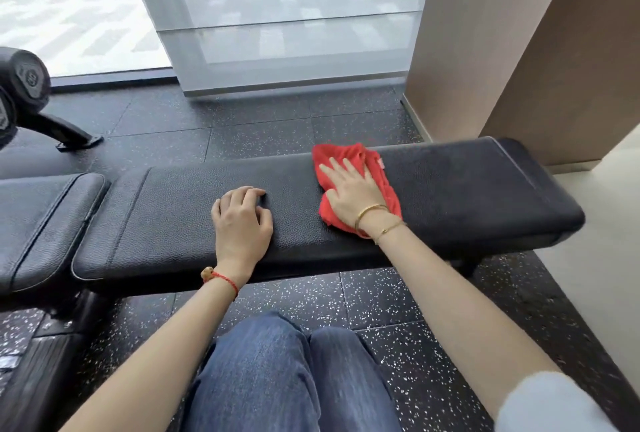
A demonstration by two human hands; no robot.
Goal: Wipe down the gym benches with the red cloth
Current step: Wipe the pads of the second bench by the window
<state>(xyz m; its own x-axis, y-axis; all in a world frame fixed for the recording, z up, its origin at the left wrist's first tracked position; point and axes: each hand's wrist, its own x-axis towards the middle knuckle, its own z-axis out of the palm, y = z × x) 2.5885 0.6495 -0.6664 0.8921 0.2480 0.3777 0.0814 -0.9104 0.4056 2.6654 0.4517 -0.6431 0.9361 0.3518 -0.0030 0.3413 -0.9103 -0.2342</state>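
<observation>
A long black padded gym bench [467, 189] runs across the middle of the view. A crumpled red cloth [349, 156] lies on its top, right of centre. My right hand [353, 189] lies flat on the cloth with straight, spread fingers, pressing it onto the pad. My left hand [240, 220] rests on the bare pad to the left of the cloth, its fingers loosely bent and holding nothing. Both forearms reach in from below.
A second black pad [41, 220] adjoins the bench at the left. Black dumbbells on a rack [24, 85] stand at the far left. Speckled rubber floor [277, 126] lies beyond the bench, then a glass wall [294, 15] and a brown column [485, 50]. My knees [277, 372] are below.
</observation>
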